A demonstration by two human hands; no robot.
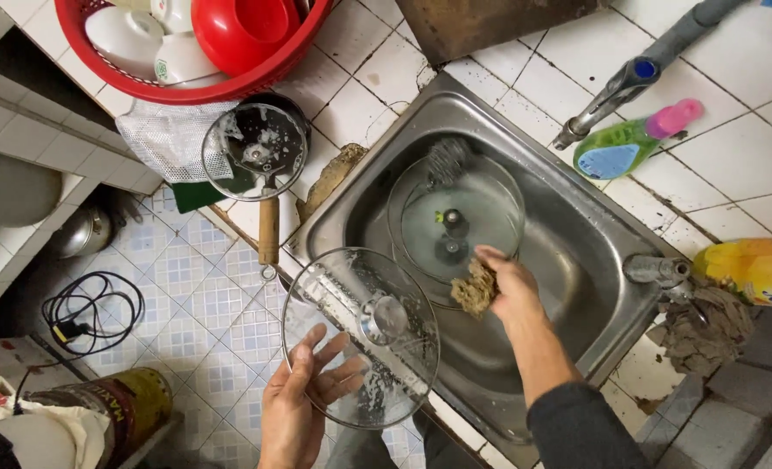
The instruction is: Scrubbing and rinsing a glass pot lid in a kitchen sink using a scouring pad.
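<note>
Glass lid (360, 339) first: your left hand (303, 404) holds it from underneath, fingers spread wide against the glass, so the grip is an open-palmed support and not a fist. The lid is tilted, wet and flecked with suds, and it hangs over the near-left corner of the steel sink (577, 243), partly above the blue-patterned floor tiles (195, 304).

Your right hand (508, 282) reaches into the sink with its grip closed around a brownish scrub sponge (475, 291) (the sponge pokes out on the thumb side). The sponge touches the near edge of a second glass lid (455, 217), which lies flat in the basin with its knob up. A dark wire scourer (447, 161) sits at that lid's far edge.

On the tiled bench (508, 87) left of the sink, a small pan with a wooden handle (269, 230) carries a third, soapy glass lid (256, 152). Behind it stands a red basket (256, 74) with white bowls and a red bowl. A grey tap (638, 74) angles in from the upper right, and a green bottle with a pink cap (633, 139) lies beside it. A yellow bottle (751, 269) lies at the right edge, near a crumpled brown rag (707, 326).
</note>
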